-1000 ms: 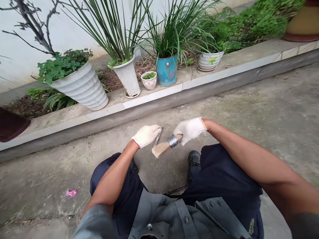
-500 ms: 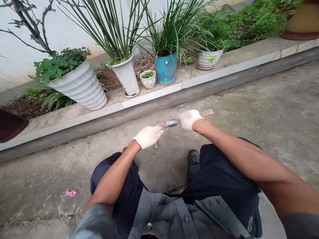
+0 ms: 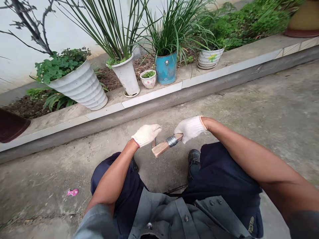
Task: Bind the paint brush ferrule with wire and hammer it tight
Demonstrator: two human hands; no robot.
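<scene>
My right hand (image 3: 190,128), in a white knitted glove, is closed on a piece of wood (image 3: 160,150) that slants down to the left. A tight band of silvery wire (image 3: 171,141) is wound around its middle. My left hand (image 3: 146,134), gloved too, is to the left of the wood and apart from it. Its fingers are pinched together. From beneath them sticks out the end of a thin brown stick (image 3: 153,143); the rest is hidden by the glove.
Along the raised ledge (image 3: 154,100) ahead stand a ribbed white pot (image 3: 82,88), a tall white pot (image 3: 126,78), a small patterned pot (image 3: 149,80) and a blue bucket (image 3: 166,69) with plants. A pink object (image 3: 73,192) lies on the concrete floor at left.
My left hand has come off the wire-wound wood and moved slightly left. My right hand has lowered and turned, tilting the wood so its free end points down toward me.
</scene>
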